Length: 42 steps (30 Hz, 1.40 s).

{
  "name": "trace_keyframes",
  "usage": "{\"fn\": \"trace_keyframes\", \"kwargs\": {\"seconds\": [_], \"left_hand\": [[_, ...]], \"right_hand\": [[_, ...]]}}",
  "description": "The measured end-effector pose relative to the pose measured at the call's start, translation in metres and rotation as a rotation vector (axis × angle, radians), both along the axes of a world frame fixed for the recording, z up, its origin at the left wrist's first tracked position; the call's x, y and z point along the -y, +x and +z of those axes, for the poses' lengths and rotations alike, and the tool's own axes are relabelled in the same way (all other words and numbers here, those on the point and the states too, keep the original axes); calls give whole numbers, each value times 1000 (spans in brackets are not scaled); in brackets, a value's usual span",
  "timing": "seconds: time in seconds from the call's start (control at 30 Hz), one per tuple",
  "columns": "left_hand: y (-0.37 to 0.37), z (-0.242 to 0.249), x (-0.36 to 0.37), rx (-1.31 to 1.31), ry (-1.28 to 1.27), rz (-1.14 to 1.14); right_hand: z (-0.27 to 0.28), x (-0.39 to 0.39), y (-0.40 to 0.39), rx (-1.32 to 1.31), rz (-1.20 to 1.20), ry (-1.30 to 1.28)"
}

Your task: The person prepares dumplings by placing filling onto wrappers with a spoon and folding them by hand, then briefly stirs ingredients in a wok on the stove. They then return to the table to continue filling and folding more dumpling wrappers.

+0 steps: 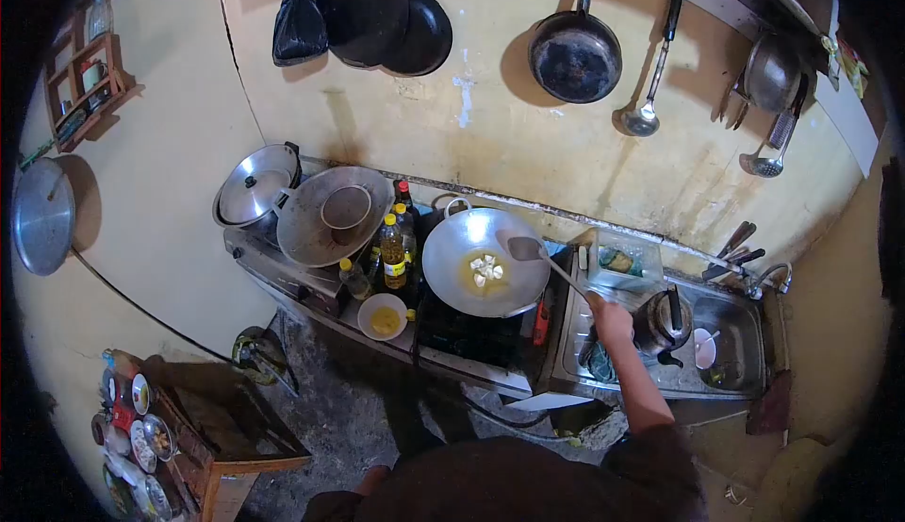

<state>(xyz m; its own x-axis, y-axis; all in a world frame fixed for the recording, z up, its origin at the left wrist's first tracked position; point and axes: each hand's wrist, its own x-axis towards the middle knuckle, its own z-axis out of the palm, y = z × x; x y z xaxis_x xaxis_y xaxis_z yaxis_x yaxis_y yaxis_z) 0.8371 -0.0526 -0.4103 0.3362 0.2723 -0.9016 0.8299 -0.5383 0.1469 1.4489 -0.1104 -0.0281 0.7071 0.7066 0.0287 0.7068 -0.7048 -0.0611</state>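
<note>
My right hand (613, 322) is closed round the handle of a long metal spatula (525, 248), whose blade is over the right side of a large silver wok (448, 260). White pieces (485, 270) lie together in yellowish oil at the bottom of the wok, left of the blade and apart from it. The wok sits on a black stove (462, 338). Low in the view, near my body, a small part of my left hand (373, 480) shows; its fingers cannot be made out.
Left of the wok stand oil bottles (392, 253), a bowl of yellow liquid (384, 317), a large pan (316, 230) and a lidded pot (255, 187). To the right are a kettle (662, 322), a sink (740, 333) and a clear container (627, 256). Dishes (143, 445) sit lower left.
</note>
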Motion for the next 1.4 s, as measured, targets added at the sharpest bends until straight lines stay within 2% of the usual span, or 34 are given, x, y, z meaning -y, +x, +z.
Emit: {"fn": "trace_keyframes", "kwargs": {"seconds": [0.17, 0.23, 0.27, 0.33, 0.37, 0.43, 0.47, 0.53, 0.57, 0.63, 0.73, 0.87, 0.93, 1.13, 1.23, 1.33, 1.4], "left_hand": [[1, 0, 8, -12, -22, 37], [-1, 4, 25, -15, -32, 56], [2, 5, 21, -16, -40, 65], [-2, -3, 27, -20, -63, 83], [-9, -6, 33, -21, -75, 91], [-8, 1, 35, -22, -97, 110], [-10, 4, 37, -23, -106, 118], [-14, -2, 35, -25, -126, 131], [-14, -5, 33, -27, -136, 134], [-13, -1, 31, -30, -157, 135], [-2, -3, 24, -37, -190, 129], [4, -8, 12, -46, -234, 117], [4, -4, 10, -49, -253, 113], [34, -18, -14, -55, -312, 122], [32, -14, -12, -59, -341, 131], [13, -12, -4, -60, -366, 151], [7, -10, 4, -59, -382, 169]], "right_hand": [[-25, -79, 10, -47, 89, -33], [-57, -100, 22, -90, 339, 27], [-74, -112, 34, -89, 346, 28], [-80, -123, 43, 164, 842, -371], [-84, -125, 47, 165, 848, -374], [-35, -122, 19, -857, 128, -271], [-28, -118, 14, -855, 133, -274], [-22, -107, 5, -995, 153, -102], [-19, -103, -1, -994, 154, -103], [-11, -94, -20, -539, 371, -92], [16, -70, -47, -387, 501, 36], [27, -50, -68, -405, 405, 38], [37, -41, -80, -251, 371, 33], [68, -25, -93, -210, 355, 55], [63, -33, -83, -92, 314, 26], [31, -54, -48, 6, 221, -3], [25, -66, -34, -46, 155, -21]]}}
